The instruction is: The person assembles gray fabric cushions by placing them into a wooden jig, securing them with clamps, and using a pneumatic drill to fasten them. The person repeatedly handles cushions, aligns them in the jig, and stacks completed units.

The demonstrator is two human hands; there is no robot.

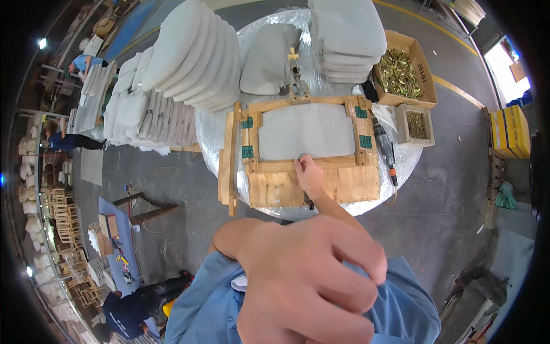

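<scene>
My right hand [310, 174] is closed at the front edge of a wooden frame [338, 165], its fingertips at the border of a light grey padded panel [306, 131] lying inside. What those fingers hold, if anything, is too small to tell. Green pieces [365, 141] sit at the frame's sides, and a metal clamp [297, 81] stands at its far side. Close up, my left hand [303, 278] looms large with its fingers curled, slightly blurred; its palm side is hidden. Right of the frame lies a dark power tool [385, 150] with an orange end.
The round table [215, 137] is wrapped in clear film. Stacks of grey pads [189, 54] [348, 40] rise behind the frame. A cardboard box [427, 74] of brass-coloured metal pieces and a smaller box [415, 139] stand right. Several people work at the left.
</scene>
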